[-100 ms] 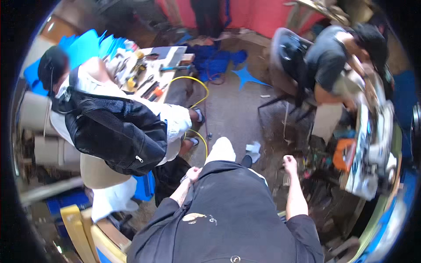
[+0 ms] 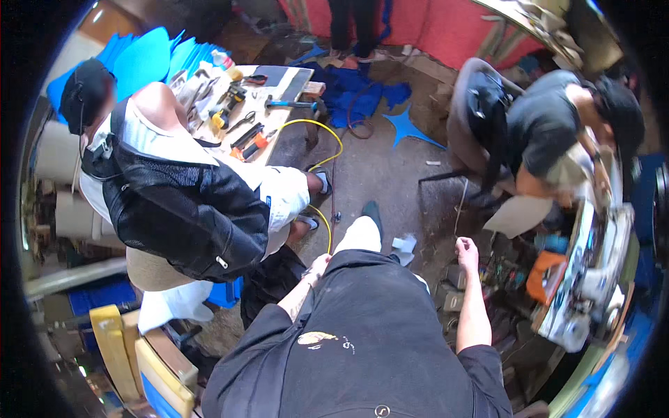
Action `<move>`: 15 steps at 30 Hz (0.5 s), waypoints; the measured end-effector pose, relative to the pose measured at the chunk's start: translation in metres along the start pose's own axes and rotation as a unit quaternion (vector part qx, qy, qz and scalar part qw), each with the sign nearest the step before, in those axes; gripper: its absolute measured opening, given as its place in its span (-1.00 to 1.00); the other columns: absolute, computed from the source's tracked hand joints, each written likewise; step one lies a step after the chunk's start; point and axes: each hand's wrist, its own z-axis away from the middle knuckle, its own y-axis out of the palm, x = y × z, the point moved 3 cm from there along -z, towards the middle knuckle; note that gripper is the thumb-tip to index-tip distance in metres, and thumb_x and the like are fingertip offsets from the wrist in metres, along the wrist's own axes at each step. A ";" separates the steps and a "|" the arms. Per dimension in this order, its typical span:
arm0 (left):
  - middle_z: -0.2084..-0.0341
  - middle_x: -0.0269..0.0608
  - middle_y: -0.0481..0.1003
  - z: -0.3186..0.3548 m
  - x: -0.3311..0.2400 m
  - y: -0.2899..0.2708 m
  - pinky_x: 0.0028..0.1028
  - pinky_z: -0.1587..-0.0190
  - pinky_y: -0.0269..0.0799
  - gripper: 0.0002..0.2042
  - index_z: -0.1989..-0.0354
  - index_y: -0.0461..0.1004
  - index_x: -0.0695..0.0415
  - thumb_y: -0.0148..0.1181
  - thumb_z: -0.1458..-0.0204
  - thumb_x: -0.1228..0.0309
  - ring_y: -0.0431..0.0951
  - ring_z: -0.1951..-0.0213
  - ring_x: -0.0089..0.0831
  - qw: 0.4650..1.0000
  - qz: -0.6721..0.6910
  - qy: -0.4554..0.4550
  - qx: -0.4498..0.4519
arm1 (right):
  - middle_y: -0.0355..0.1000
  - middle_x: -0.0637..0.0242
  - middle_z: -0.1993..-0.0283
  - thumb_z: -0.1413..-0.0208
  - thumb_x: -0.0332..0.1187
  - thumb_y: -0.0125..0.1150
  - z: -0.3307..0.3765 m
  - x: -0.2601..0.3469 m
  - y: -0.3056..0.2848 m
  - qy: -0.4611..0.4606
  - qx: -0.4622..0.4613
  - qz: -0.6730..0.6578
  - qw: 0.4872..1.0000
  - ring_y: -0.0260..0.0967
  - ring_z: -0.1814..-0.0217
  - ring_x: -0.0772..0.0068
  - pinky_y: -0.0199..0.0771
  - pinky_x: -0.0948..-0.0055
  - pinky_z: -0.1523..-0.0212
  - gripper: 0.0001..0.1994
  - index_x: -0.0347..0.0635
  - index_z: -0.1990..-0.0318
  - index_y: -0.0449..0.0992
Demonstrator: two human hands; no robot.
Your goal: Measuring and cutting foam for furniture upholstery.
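While two other people work nearby, the person's left hand rests loosely curled by the knee, close to a thin yellow cable on the grey concrete floor; whether it touches the cable I cannot tell. Right hand hangs in a loose fist, holding nothing. One cluttered wooden tabletop carries a hammer near its far right corner and several pliers.

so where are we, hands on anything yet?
Done: nothing shows as finished. In hand: nothing; the left hand hangs by the thigh and the right hand is loosely curled and empty. Left: tools on the workbench are untouched, and blue cut pieces lie on the floor.
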 end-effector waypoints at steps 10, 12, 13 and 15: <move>0.47 -0.20 0.49 -0.178 -0.114 -0.081 -0.43 0.28 0.35 -0.75 0.44 0.46 0.08 0.05 0.15 0.17 0.49 0.38 -0.35 0.989 0.027 -0.125 -0.069 | 0.36 0.35 0.44 0.01 -0.30 0.04 -0.189 0.146 0.110 0.039 0.167 0.087 0.981 0.27 0.39 0.57 0.30 0.58 0.35 -0.77 -0.30 0.29 0.39; 0.58 -0.22 0.48 -0.201 -0.145 -0.107 -0.44 0.40 0.36 -0.78 0.45 0.45 0.14 0.02 0.11 0.24 0.48 0.49 -0.40 0.984 0.078 -0.096 -0.125 | 0.38 0.33 0.44 -0.01 -0.32 0.00 -0.229 0.177 0.111 -0.030 0.163 0.021 0.986 0.27 0.42 0.57 0.29 0.59 0.33 -0.79 -0.29 0.29 0.39; 0.60 -0.21 0.48 -0.212 -0.161 -0.119 -0.49 0.46 0.36 -0.81 0.44 0.45 0.19 -0.03 0.06 0.34 0.48 0.52 -0.48 0.971 0.179 -0.086 -0.132 | 0.38 0.34 0.44 -0.02 -0.33 0.00 -0.254 0.192 0.114 0.001 0.153 -0.029 0.988 0.27 0.42 0.58 0.29 0.59 0.34 -0.79 -0.30 0.28 0.38; 0.59 -0.23 0.48 -0.226 -0.192 -0.136 -0.53 0.48 0.36 -0.82 0.39 0.45 0.21 -0.07 0.02 0.40 0.46 0.56 -0.53 0.947 0.267 -0.092 -0.155 | 0.34 0.40 0.48 -0.04 -0.33 -0.04 -0.302 0.224 0.127 0.010 0.186 0.016 0.982 0.17 0.52 0.63 0.22 0.66 0.46 -0.81 -0.27 0.29 0.37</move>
